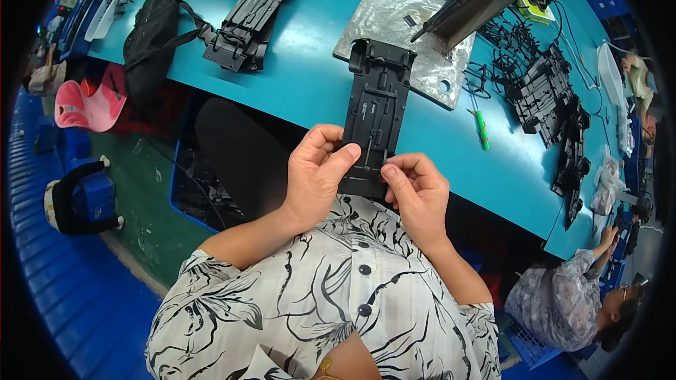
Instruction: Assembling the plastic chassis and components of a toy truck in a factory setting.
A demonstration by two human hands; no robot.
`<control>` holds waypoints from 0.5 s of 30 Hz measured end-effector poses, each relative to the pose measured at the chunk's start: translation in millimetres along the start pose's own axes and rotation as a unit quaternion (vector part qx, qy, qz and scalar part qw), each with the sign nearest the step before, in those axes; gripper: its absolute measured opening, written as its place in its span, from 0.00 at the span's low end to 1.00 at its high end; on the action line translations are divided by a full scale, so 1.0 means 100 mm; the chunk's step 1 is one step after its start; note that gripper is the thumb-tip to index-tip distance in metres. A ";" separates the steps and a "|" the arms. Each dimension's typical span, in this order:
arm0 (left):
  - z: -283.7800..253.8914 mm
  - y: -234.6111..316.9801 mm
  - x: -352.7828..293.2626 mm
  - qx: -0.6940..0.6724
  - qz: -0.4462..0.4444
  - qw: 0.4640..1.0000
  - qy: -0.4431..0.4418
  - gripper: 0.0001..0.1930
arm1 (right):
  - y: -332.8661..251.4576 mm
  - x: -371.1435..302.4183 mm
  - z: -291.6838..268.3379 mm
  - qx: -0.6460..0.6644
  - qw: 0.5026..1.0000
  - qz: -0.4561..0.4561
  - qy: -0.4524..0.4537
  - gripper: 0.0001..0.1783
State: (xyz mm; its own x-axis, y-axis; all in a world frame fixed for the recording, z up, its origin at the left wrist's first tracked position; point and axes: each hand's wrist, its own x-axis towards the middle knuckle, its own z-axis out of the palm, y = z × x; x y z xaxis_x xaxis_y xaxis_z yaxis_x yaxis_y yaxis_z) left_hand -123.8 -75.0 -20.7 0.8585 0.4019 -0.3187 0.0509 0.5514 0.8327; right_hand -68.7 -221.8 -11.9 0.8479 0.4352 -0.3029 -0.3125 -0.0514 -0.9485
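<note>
A long black plastic chassis part (375,109), moulded with ribs and small bosses, is held upright in front of my chest. My left hand (316,172) grips its lower left edge, thumb lying on the face. At the lower right edge, my right hand (417,186) has thumb and forefinger pinched against the part. Whether a small piece sits between those fingertips is too small to tell. Behind the part's upper end lies a metal plate (373,10) with holes, and a fixture post (458,17) stands on it.
Another black chassis (253,17) and a black bag (151,39) lie at the table's far left. To the right are a green screwdriver (482,129), stacked black chassis parts (542,95) and tangled black pieces (510,56). A blue bin (175,197) stands below the edge. Another person (560,299) sits at right.
</note>
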 end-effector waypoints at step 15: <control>-0.12 -0.08 -0.05 0.073 0.140 0.987 -0.006 0.07 | -0.05 0.11 0.09 0.101 0.988 0.115 -0.034 0.06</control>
State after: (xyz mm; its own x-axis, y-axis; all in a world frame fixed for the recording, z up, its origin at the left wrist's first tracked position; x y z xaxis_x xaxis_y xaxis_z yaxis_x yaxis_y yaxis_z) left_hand -134.5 -72.3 -31.5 0.8553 0.5144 -0.0613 -0.1177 0.3082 0.9440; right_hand -61.4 -208.2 -9.7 0.7161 0.4924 -0.4947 -0.5782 0.0213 -0.8156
